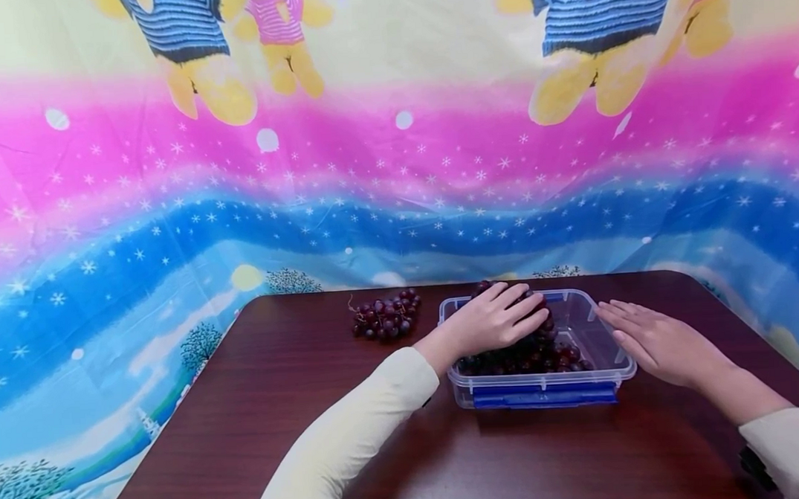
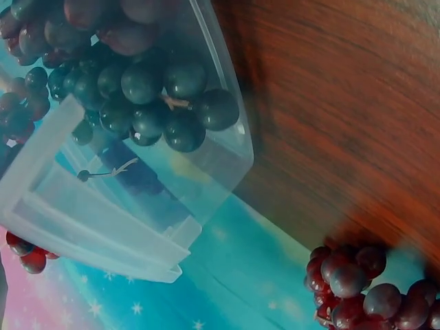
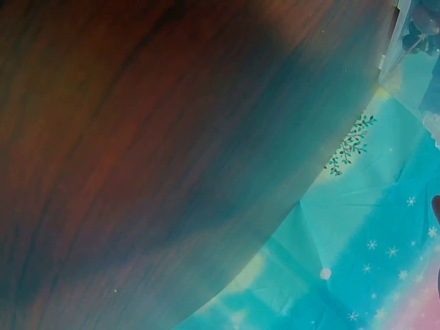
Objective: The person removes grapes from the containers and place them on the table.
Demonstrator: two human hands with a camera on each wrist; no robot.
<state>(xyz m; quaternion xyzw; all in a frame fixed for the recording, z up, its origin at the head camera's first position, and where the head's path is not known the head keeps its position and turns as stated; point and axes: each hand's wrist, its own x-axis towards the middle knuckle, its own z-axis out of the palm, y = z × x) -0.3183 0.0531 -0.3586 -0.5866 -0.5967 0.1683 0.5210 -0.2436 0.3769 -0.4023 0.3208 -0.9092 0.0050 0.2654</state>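
Observation:
A clear plastic container [image 1: 604,345] with blue latches stands on the table, with dark red grapes [image 1: 512,364] inside. My left hand [image 1: 492,320] lies over a bunch of grapes [image 1: 543,321] at the container's left half, its fingers curved around the bunch, which rises above the rim. Through the container's wall [image 2: 213,165] the left wrist view shows several grapes [image 2: 144,89]; the hand itself is out of that view. My right hand [image 1: 665,342] rests with straight fingers along the container's right side, holding nothing.
Another bunch of grapes [image 1: 385,317] lies on the brown table [image 1: 299,403] left of the container, also seen in the left wrist view. Behind the table's far edge hangs a patterned cloth [image 1: 369,169] with bears and snowflakes.

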